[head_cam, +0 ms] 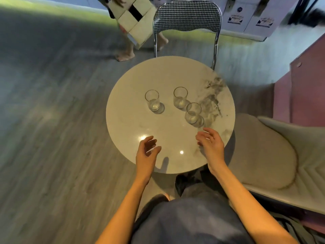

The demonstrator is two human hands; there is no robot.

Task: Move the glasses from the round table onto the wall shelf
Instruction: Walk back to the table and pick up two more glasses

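Fingers [202, 135] of the right hand [212, 148] are apart, loosely bent and empty; those of the left hand [147, 152] likewise; three glasses stand upright on the tabletop [158, 74] at mid-frame; the right glass [193, 112] sits just above the right hand, the closest pairing; the left glass [152, 101] lies well above the left hand; the middle glass [180, 97] stands between them, farther up; no shelf shows; labels on the boxes [249, 16] at upper right are too blurred to read.
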